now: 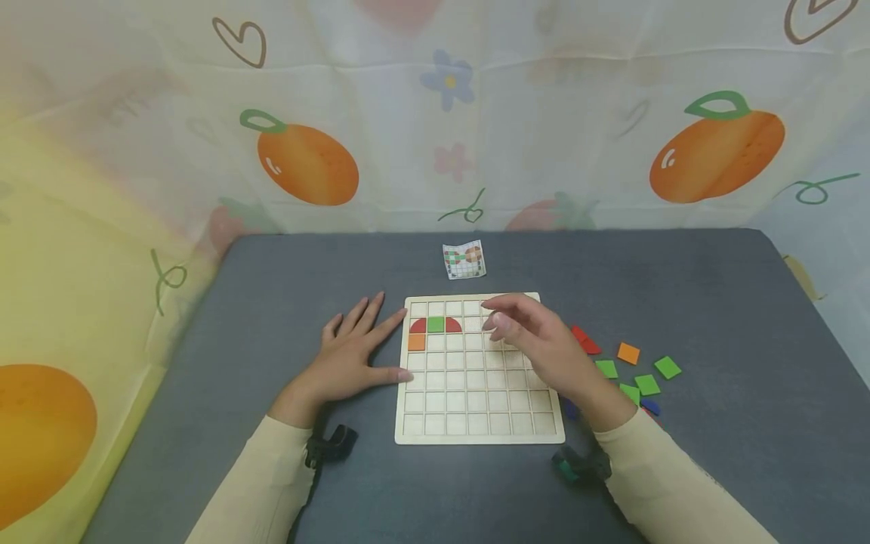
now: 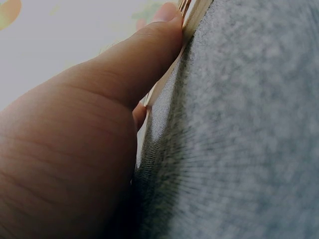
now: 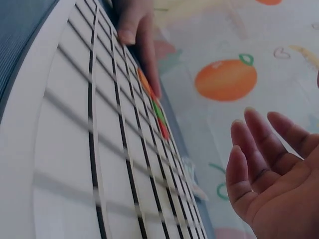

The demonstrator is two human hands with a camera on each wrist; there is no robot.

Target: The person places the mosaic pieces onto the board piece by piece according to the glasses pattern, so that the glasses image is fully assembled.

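A pale wooden grid board (image 1: 476, 404) lies on the table. In its upper left cells sit a red quarter-round tile (image 1: 418, 326), a green square tile (image 1: 436, 324), another red quarter-round tile (image 1: 453, 326) and, one row lower, an orange square tile (image 1: 417, 342). My left hand (image 1: 347, 355) rests spread beside the board, its thumb and index fingertip at the left edge; the left wrist view shows the thumb (image 2: 149, 47) against that edge. Over the upper right cells hovers my right hand (image 1: 540, 344), fingers loosely bent. Its fingers (image 3: 266, 144) hold nothing in the right wrist view.
Right of the board lie loose tiles: several green squares (image 1: 667, 368), an orange square (image 1: 628, 353), red pieces (image 1: 586, 340) and blue ones (image 1: 650, 407), some partly behind the right arm. A small printed pattern card (image 1: 465, 261) lies beyond the board. A patterned cloth (image 1: 408, 113) hangs behind the table.
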